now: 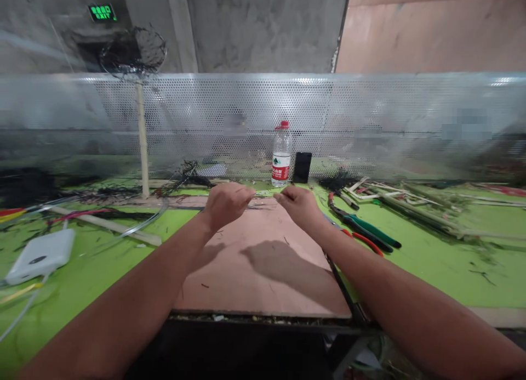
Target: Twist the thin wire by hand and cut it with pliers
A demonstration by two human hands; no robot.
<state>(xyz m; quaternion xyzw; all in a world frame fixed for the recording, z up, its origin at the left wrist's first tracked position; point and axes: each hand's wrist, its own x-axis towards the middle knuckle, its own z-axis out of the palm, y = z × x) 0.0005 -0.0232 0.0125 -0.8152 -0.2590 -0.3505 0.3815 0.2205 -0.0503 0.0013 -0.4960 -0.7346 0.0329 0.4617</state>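
My left hand (228,204) and my right hand (299,207) are held up over the far part of a pinkish wooden board (263,292), a short gap apart. The fingers of both are closed in a pinch. Between the fingertips a thin wire (263,194) seems to be stretched, though it is too fine to make out well. Both hands cast shadows on the board, where a few short dark scraps lie.
A water bottle (281,155) and a black phone (302,167) stand behind the hands. Green-handled pliers (365,226) and split stalks (427,210) lie right. Left are a wooden stick stand (142,139) and a white power bank (41,254). A perforated metal screen (353,111) runs behind.
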